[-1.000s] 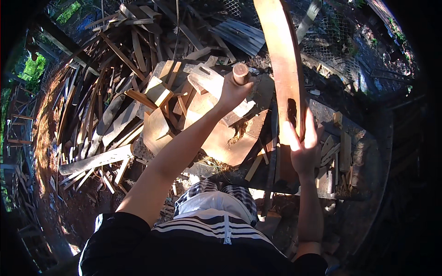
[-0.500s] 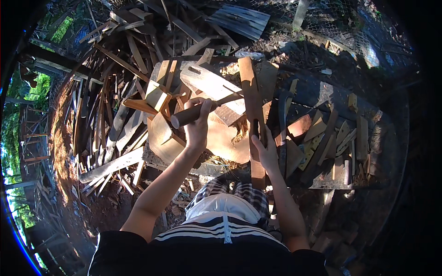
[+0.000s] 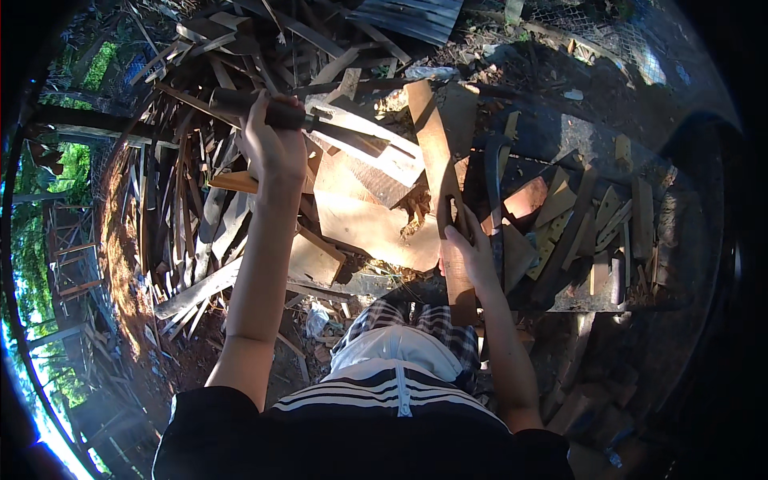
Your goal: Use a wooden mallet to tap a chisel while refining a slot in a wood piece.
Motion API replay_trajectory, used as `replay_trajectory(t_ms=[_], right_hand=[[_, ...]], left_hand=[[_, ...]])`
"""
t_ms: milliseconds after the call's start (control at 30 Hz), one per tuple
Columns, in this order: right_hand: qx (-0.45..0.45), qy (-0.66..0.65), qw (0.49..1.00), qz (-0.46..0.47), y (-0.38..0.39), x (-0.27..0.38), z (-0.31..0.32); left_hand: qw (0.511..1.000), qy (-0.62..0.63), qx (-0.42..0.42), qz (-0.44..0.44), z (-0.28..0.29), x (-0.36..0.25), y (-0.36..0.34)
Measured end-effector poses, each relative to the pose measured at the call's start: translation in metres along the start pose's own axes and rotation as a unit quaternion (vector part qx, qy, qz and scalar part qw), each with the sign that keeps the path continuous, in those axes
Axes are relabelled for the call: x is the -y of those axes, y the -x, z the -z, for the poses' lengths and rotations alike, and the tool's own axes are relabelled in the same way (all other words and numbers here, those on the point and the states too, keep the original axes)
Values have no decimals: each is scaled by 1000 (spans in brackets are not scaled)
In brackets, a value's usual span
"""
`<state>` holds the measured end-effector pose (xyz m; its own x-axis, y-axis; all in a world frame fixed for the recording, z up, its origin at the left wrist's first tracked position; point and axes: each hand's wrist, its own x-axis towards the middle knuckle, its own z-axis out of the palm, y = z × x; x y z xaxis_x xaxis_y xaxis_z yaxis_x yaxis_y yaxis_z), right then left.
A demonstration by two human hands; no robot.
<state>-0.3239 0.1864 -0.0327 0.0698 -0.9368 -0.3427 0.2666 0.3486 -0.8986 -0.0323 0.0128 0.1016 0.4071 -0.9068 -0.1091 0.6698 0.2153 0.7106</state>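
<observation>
My left hand (image 3: 272, 136) grips the dark wooden handle (image 3: 288, 114) of a tool whose narrow blade points right, above a pale, sunlit slotted board (image 3: 404, 164). My right hand (image 3: 468, 248) is closed on a long brown plank (image 3: 428, 120) near an elongated dark slot in it; the plank runs from near my body toward the far side of the work surface. Cut wood pieces (image 3: 360, 232) lie beneath and around the plank. Just right of my right hand is a long dark curved piece (image 3: 494, 184) whose kind I cannot make out.
A jumbled pile of scrap wood (image 3: 192, 224) fills the left and back. Offcuts (image 3: 596, 240) cover the right of the dark work surface (image 3: 668, 208). A corrugated sheet (image 3: 400, 20) and wire mesh (image 3: 592, 44) lie at the back; dark posts and greenery stand left.
My left hand has moved up and leftward with the tool, which now lies crosswise. The raised plank in my right hand came down lower and now shifts slightly toward me.
</observation>
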Motion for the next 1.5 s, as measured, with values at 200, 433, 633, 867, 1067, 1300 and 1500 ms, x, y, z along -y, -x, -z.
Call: replay_trajectory(t_ms=[200, 433, 633, 867, 1067, 1300, 1500], right_hand=[[-21, -19, 999, -29, 15, 41, -3], [-51, 10, 998, -24, 15, 28, 16], [-60, 20, 998, -21, 19, 22, 16], [-66, 16, 997, -20, 17, 23, 15], [-62, 18, 998, -23, 16, 29, 16], [-54, 43, 997, -22, 16, 33, 12], [-89, 143, 976, 137, 12, 115, -6]], left_hand=[[971, -183, 125, -94, -57, 22, 17], [932, -206, 232, -188, -69, 85, 18], [923, -219, 249, -195, -73, 90, 19], [910, -230, 276, -206, -64, 100, 20], [912, -231, 249, -231, -69, 112, 25], [908, -268, 190, -262, -70, 117, 37], [917, -242, 237, -211, -81, 116, 50]])
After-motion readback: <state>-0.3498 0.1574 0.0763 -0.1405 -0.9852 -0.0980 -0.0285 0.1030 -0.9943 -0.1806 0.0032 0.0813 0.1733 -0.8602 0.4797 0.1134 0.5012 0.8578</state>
